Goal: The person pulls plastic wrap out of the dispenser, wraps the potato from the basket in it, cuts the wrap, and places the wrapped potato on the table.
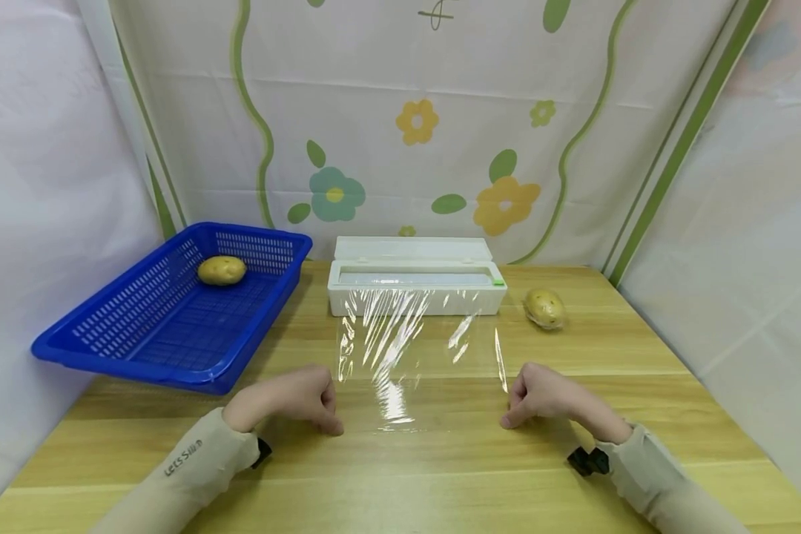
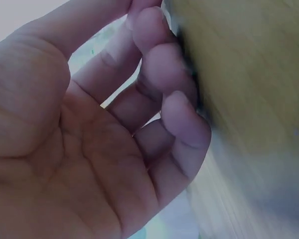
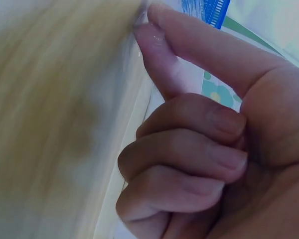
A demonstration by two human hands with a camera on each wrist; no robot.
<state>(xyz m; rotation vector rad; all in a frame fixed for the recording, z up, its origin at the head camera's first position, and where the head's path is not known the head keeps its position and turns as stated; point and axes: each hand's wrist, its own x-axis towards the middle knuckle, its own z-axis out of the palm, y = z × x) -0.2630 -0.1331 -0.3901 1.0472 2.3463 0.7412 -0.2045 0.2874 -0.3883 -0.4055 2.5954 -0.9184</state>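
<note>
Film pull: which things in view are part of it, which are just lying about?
In use:
- clear film, pinched by left hand and right hand
- white box, feeding it

Apparently lying about:
- blue basket
- potato inside
- potato beyond right hand

A blue plastic basket (image 1: 200, 319) with slotted sides stands at the left of the wood-grained counter (image 1: 407, 489), one yellowish potato (image 1: 222, 271) lying inside near its far end. A second potato (image 1: 544, 308) rests on the counter's right side, towards the back. Behind hangs a pale fabric backdrop (image 1: 387, 167) printed with orange and teal flowers, green leaves and wavy green lines; whitish fabric panels (image 1: 47, 185) flank both sides.
</note>
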